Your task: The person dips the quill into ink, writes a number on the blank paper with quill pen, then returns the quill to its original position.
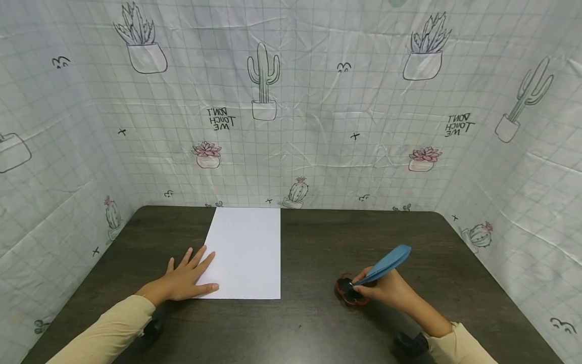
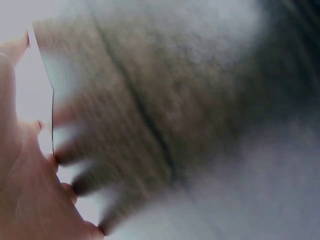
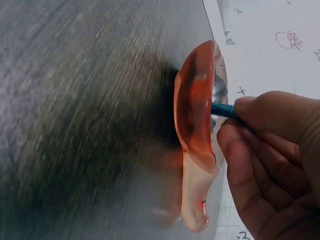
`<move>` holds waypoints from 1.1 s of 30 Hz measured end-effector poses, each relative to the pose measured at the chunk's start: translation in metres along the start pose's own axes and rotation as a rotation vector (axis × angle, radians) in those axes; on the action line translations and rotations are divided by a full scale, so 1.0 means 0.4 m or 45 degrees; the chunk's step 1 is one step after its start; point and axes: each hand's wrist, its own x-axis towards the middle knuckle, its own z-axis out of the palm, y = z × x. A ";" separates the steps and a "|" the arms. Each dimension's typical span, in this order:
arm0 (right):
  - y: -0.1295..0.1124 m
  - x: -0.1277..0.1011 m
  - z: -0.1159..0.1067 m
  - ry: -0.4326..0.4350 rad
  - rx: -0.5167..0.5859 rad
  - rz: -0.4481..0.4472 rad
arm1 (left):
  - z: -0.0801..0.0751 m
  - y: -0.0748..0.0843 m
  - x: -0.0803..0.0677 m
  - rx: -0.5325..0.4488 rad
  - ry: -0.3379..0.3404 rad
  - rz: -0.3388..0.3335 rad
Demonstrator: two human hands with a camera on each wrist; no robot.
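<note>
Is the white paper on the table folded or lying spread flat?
Spread flat: the white paper shows no fold, and the left hand rests on its edge.

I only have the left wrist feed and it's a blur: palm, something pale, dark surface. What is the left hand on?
Observer: The left hand lies flat, fingers spread, on the lower left corner of a white sheet of paper on the dark table.
Operator: And the right hand?
Observer: The right hand pinches a blue feather-shaped pen, tip down in a small red dish.
Operator: Dish close to the paper?
Observer: No, it sits apart, to the right of the sheet with bare table between.
</note>
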 end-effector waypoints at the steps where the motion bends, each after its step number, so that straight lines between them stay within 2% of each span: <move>1: 0.000 0.000 0.000 0.007 -0.009 0.006 | 0.000 0.000 0.000 -0.001 0.000 0.001; 6: 0.006 -0.007 -0.004 0.020 -0.066 0.014 | -0.001 0.001 0.000 0.000 0.005 0.003; 9: 0.004 -0.013 -0.008 0.006 -0.086 -0.021 | 0.000 0.000 0.000 0.000 0.005 0.006; 14: -0.010 -0.015 -0.005 -0.009 -0.046 -0.072 | 0.002 -0.001 0.000 -0.001 0.006 0.009; 18: -0.014 -0.010 -0.003 -0.024 0.002 0.018 | 0.004 -0.002 0.002 0.001 0.009 0.010; 22: -0.012 -0.010 -0.003 -0.014 -0.027 0.136 | 0.006 -0.003 0.004 -0.001 0.010 0.008; 26: -0.012 -0.014 -0.005 -0.036 -0.074 0.197 | 0.006 -0.003 0.003 -0.008 0.012 0.007; 28: -0.014 -0.016 -0.008 -0.072 -0.069 0.181 | 0.006 -0.003 0.002 -0.012 0.014 0.012; 33: -0.013 -0.019 -0.010 -0.113 0.064 0.087 | 0.010 -0.009 0.003 -0.004 0.012 0.007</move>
